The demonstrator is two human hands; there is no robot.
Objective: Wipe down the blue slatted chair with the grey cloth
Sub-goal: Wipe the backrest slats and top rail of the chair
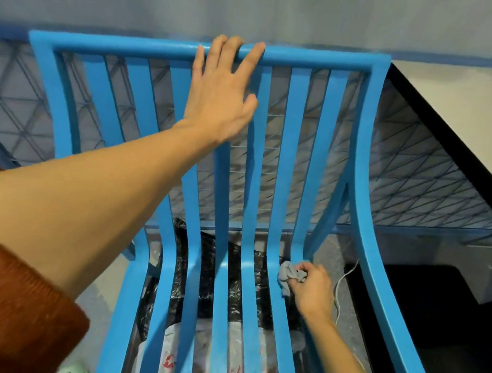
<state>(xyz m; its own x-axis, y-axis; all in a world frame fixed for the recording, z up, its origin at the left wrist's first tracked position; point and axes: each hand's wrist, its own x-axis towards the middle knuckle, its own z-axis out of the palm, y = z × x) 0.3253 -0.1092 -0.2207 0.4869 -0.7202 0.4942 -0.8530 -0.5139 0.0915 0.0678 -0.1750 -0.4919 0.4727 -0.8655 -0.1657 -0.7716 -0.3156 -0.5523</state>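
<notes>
The chair [295,113] is bright blue and glossy, built of narrow slats that run down from a straight top rail, bow through the back and sweep forward in one curve to form the seat. Wider curved side pieces frame the slats on either side. It stands upright, seen from above and in front. The cloth [288,275] is small, grey and crumpled into a wad. It lies against the rightmost slat, at the bend where back turns into seat, pinched there in the fingers of the right hand [313,290].
</notes>
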